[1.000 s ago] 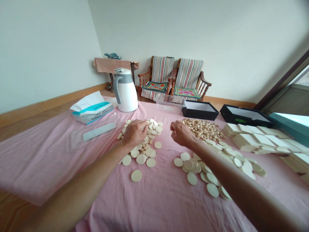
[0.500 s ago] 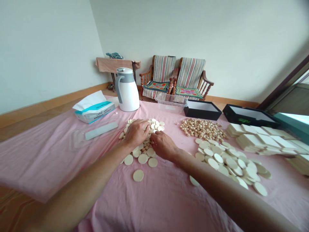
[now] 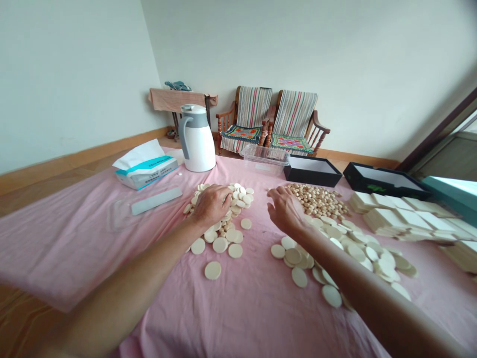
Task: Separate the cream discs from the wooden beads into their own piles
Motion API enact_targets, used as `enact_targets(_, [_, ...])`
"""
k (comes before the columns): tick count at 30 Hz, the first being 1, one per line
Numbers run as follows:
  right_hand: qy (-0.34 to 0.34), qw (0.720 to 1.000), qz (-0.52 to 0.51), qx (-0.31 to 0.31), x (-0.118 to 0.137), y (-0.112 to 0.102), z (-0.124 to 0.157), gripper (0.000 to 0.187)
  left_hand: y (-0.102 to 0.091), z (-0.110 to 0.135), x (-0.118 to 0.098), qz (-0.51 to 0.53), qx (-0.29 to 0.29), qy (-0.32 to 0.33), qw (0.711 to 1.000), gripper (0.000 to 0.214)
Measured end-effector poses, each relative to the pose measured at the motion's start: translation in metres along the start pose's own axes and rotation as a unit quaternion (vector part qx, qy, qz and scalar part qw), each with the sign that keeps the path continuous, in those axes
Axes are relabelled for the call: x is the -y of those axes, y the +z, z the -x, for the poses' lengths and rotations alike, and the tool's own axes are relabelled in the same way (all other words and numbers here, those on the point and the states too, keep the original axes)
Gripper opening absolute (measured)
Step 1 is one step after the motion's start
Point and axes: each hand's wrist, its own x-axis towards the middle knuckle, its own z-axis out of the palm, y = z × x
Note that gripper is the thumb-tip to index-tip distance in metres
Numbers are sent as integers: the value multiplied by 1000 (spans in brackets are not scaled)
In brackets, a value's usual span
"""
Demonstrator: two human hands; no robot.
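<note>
Resting on a mixed pile left of the frame's centre, the left hand bends its fingers downward over round pale discs and small wooden pieces; whether it grips any, I cannot tell. The right hand, a little right of the centre, has its fingers loosely curved, near a heap of wooden pieces; I cannot tell if something is held in it. Around the mixed pile, two discs lie apart: one just to its right, one in front, toward the bottom. The others overlap too much for exact counting, also in the disc heap at the right. Two black boxes stand at the upper right, with one clear container beside the left one. One jug and one tissue pack are at the upper left, two chairs at the top centre.

What lies under the left palm is hidden, and the right forearm covers part of the disc heap. The stacks of square tiles and a blue-green object are cut by the right edge. A flat clear plastic piece, around the pale strip at the left, is hard to make out.
</note>
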Motion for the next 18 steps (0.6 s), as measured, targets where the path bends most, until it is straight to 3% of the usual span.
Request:
enact_targets(3, [-80,989,-105,72,14,5,10,18,0,0,0,-4,0,1,1000,17])
enact_targets(6, [-146,970,-168,94,31,12,20,22,0,0,-1,-11,-3,6,1000,17])
enact_targets(11, [-164,964,-183,101,39,11,27,14,0,0,0,-16,-9,8,1000,17])
enact_targets(15, [-148,967,-167,122,22,-12,36,20,1,0,1,-15,-6,3,1000,17])
enact_targets(18, [-156,953,-146,214,4,-41,43,22,1,0,1,-10,-6,1,1000,17])
